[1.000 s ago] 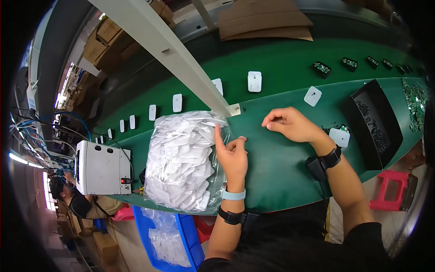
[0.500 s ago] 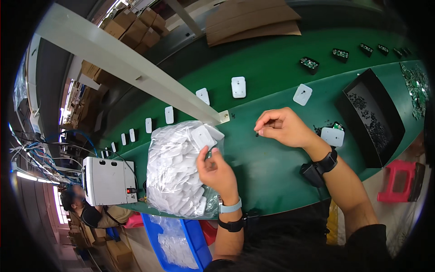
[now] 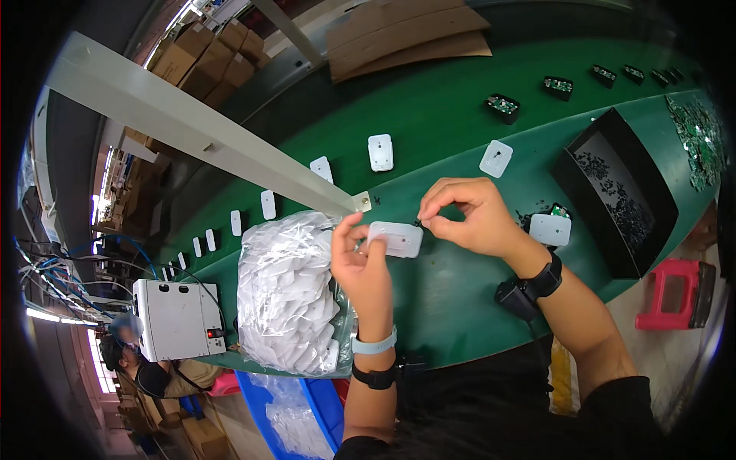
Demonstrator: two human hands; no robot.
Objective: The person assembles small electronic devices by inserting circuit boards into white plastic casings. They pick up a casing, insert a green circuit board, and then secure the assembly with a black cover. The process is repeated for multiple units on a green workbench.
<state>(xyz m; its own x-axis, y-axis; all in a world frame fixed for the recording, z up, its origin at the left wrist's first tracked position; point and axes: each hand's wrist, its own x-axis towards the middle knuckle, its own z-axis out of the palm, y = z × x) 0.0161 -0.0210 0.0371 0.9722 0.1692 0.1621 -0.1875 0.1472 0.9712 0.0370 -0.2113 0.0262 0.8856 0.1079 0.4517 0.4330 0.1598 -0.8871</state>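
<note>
My left hand (image 3: 362, 272) grips a white plastic cover (image 3: 403, 241), a flat piece with rounded corners and small holes. Just right of it, the fingertips of my right hand (image 3: 477, 218) pinch a small black part (image 3: 418, 224), close to the cover's edge; whether they touch I cannot tell. Beside my left hand lies a transparent bag (image 3: 284, 295) full of similar white covers. Right of my right hand, another white cover (image 3: 550, 229) rests against a green circuit board (image 3: 560, 209), with small black parts scattered near it.
A black box (image 3: 613, 195) holding many small black parts stands at the right, near a pile of green circuit boards (image 3: 694, 142). White covers (image 3: 380, 152) and black housings with boards (image 3: 503, 107) line the green belt. A metal post (image 3: 207, 142) slants across the left; a white machine (image 3: 176, 318) stands below.
My left hand has taken a white cover from the bag and brought it right, close to my right hand. My right hand still pinches the small black part. The view has shifted slightly.
</note>
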